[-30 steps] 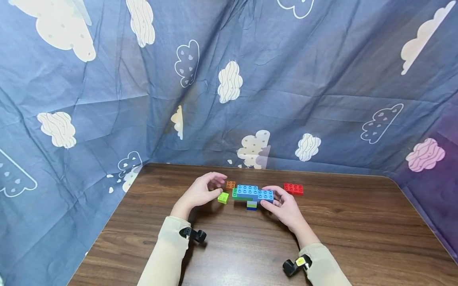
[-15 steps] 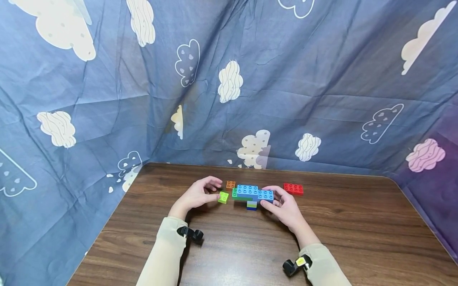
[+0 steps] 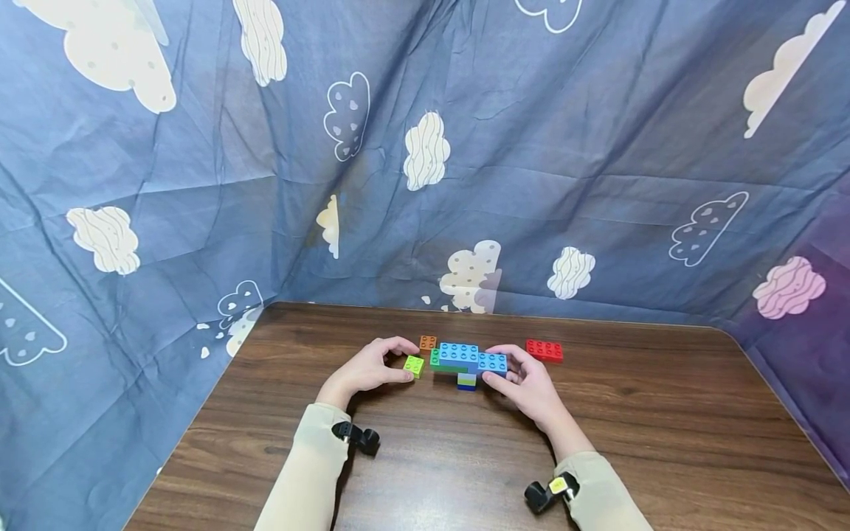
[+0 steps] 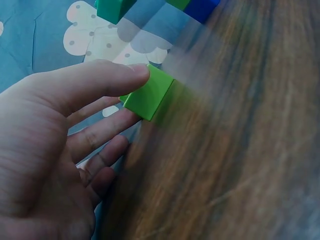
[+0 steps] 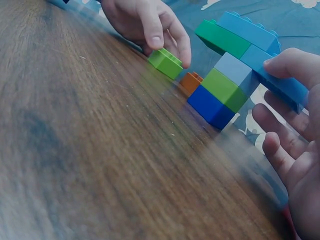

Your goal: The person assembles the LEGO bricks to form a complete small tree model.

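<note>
My left hand (image 3: pixel 367 366) is around a small lime green toy brick (image 3: pixel 414 366) on the table, thumb on its near side and index finger behind it. In the left wrist view, the thumb overlaps the lime brick's (image 4: pixel 154 95) face. My right hand (image 3: pixel 529 383) grips the right end of a built brick structure (image 3: pixel 460 354) between thumb and fingers. In the right wrist view, this structure has a column of dark blue, lime and grey-blue bricks (image 5: pixel 220 87), with light blue and green bricks spreading out on top. It stands upright on the table.
An orange brick (image 3: pixel 428 342) lies behind the lime one, close to the left fingertips. Off to the right, beyond the right hand, is a red brick (image 3: pixel 544 350). A cloud-patterned cloth (image 3: pixel 518 184) hangs behind the wooden table (image 3: pixel 438 464).
The left hand has lowered and closed around the lime brick, its index finger coming behind it. The right hand and the structure have stayed in place.
</note>
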A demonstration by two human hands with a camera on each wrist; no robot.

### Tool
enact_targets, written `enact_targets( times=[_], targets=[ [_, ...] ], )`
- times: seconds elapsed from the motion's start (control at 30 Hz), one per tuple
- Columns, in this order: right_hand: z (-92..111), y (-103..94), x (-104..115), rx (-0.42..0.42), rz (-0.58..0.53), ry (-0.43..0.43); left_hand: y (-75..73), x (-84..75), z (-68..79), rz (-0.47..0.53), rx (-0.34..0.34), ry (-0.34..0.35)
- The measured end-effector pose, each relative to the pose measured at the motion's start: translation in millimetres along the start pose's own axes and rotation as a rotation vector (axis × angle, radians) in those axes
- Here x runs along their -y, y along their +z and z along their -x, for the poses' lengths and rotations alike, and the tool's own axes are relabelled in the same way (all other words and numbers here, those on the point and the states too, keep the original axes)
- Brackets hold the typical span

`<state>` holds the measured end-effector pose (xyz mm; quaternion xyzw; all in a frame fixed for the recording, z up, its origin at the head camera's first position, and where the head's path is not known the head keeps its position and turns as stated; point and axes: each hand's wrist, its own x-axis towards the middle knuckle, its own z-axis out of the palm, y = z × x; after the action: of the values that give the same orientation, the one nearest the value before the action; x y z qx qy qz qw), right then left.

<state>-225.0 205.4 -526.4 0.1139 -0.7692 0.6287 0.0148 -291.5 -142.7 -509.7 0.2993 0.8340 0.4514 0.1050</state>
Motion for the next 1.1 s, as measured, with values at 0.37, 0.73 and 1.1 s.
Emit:
enact_targets(
  times=[0.37, 0.73, 1.1],
  targets=[
    [0.1, -0.7, 0.3, 0.001, 0.007, -0.001, 1.7, 2.0, 0.0, -0.066, -0.019, -0.017],
    [-0.1, 0.1, 0.3, 0.001, 0.014, 0.004, 1.5, 2.8, 0.9, -0.066, -0.035, -0.032],
    [-0.2, 0.6, -0.1, 0.003, 0.006, 0.000, 0.0, 0.5, 1.6, -0.094, -0.031, -0.033]
  ],
)
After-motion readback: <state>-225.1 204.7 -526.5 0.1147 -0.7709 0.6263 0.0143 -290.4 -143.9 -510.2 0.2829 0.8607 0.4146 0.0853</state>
